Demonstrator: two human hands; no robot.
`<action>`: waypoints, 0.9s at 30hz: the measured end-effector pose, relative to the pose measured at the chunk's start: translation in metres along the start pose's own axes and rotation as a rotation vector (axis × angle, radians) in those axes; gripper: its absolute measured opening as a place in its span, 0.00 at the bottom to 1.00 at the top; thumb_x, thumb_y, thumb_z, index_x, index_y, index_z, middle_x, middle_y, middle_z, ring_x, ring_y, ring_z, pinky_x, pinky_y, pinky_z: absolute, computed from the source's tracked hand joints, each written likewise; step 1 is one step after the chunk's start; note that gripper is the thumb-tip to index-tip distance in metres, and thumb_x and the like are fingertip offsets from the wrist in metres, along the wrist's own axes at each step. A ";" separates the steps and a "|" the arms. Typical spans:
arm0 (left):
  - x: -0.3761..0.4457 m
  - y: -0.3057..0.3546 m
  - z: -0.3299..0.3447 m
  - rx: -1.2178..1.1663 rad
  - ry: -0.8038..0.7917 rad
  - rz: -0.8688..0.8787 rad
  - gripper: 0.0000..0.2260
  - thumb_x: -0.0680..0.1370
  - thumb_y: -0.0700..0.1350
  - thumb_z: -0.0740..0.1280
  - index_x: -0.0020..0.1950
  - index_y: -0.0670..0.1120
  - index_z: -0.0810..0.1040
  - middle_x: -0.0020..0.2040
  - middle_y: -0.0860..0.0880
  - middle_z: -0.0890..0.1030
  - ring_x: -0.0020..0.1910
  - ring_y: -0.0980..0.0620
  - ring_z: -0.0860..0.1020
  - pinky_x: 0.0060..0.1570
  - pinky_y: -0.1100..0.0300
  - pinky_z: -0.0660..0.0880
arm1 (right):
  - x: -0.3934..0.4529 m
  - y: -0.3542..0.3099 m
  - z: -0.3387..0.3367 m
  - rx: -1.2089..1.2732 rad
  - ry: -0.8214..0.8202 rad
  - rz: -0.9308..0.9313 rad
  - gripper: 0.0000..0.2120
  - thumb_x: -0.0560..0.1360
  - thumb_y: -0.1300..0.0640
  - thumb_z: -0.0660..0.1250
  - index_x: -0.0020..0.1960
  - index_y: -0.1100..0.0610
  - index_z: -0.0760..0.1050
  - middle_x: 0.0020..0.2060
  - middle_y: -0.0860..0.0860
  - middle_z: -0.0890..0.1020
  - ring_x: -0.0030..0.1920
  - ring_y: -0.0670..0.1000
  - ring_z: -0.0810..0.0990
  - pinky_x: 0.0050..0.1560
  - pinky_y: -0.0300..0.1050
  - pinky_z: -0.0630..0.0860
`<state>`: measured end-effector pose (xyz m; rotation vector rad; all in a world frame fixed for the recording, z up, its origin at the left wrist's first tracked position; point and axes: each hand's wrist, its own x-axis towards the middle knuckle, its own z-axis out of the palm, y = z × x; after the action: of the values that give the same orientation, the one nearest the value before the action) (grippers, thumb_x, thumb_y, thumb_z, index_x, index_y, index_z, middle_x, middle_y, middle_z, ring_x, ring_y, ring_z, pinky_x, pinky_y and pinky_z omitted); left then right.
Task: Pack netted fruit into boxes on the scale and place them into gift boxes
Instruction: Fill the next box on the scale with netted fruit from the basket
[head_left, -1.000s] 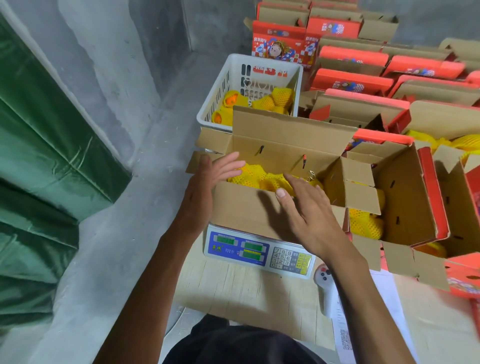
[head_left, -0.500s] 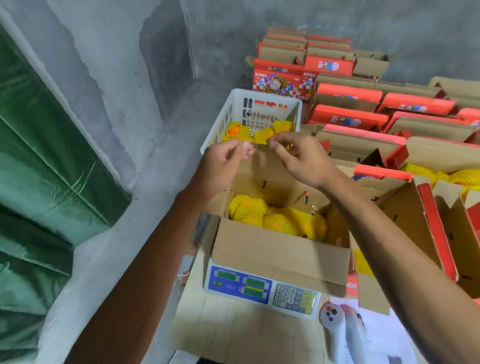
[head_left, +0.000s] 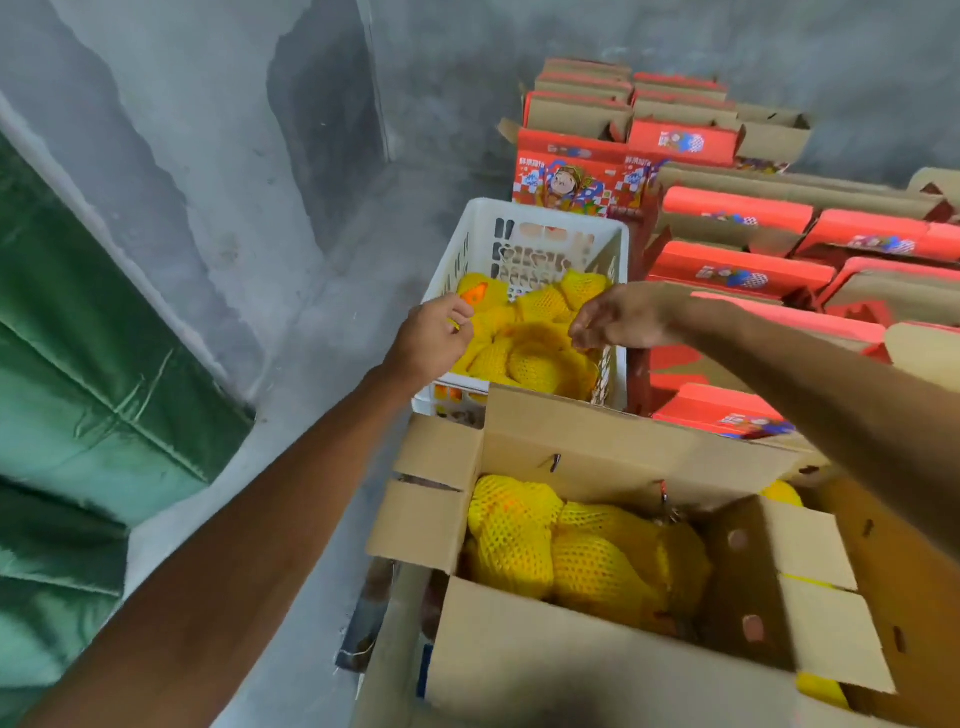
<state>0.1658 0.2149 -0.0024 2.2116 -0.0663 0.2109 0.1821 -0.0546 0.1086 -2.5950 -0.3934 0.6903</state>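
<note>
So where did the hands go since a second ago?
Both hands left the cardboard box and reached forward over the white basket of netted fruit. The left hand and the right hand now hover above the fruit there with fingers loosely curled; neither plainly holds anything yet. The box keeps its netted fruit, flaps open, and the red gift boxes have not moved.

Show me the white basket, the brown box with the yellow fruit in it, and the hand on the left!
white basket (head_left: 550, 213), head view, far rim.
brown box (head_left: 613, 436), head view, back wall.
left hand (head_left: 428, 340), head view, back of hand.
</note>
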 end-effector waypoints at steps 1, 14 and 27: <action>0.008 -0.007 0.005 0.040 -0.033 0.017 0.07 0.78 0.38 0.68 0.55 0.43 0.82 0.46 0.47 0.82 0.42 0.46 0.80 0.48 0.50 0.80 | 0.010 0.003 0.002 0.010 -0.021 0.015 0.11 0.79 0.62 0.70 0.61 0.63 0.81 0.54 0.56 0.86 0.56 0.58 0.83 0.51 0.34 0.79; 0.091 -0.085 0.059 0.918 -0.545 0.249 0.24 0.79 0.49 0.68 0.72 0.41 0.70 0.67 0.39 0.75 0.64 0.37 0.74 0.61 0.47 0.72 | 0.140 0.028 0.065 -0.519 -0.286 0.144 0.42 0.78 0.37 0.68 0.83 0.49 0.50 0.76 0.58 0.68 0.62 0.61 0.81 0.59 0.56 0.80; 0.111 -0.099 0.072 0.866 -0.588 0.220 0.32 0.73 0.48 0.78 0.74 0.44 0.69 0.67 0.39 0.75 0.65 0.38 0.74 0.62 0.44 0.75 | 0.173 0.035 0.094 -0.630 -0.072 0.159 0.43 0.69 0.27 0.69 0.71 0.58 0.71 0.62 0.55 0.79 0.61 0.59 0.79 0.48 0.50 0.72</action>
<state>0.2965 0.2206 -0.1039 3.0575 -0.6478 -0.3752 0.2833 0.0092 -0.0515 -3.2287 -0.4930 0.8178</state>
